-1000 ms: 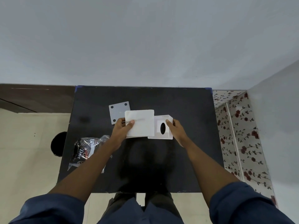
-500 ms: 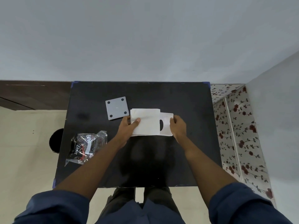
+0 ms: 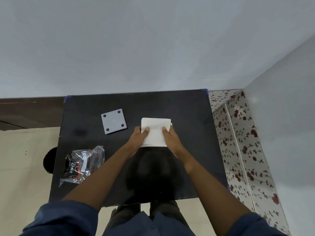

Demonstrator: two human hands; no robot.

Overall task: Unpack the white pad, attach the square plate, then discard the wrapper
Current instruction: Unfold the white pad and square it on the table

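The white pad lies flat near the middle of the black table. It covers a white box almost fully; only a sliver of the box shows at the pad's right edge. My left hand grips the pad's left side, thumb on top. My right hand holds its right side, thumb on top. The grey square plate, with four dark corner dots, rests on the table left of the pad, apart from both hands. The clear crumpled wrapper with black print lies at the table's front left.
A dark round object sits on the floor just left of the table. A floral-patterned surface runs along the table's right side. A wall stands right behind the table's far edge.
My left hand slid the pad rightward over the white box, which was in plain view before and is now nearly hidden. My right hand moved from the box onto the pad's right side.
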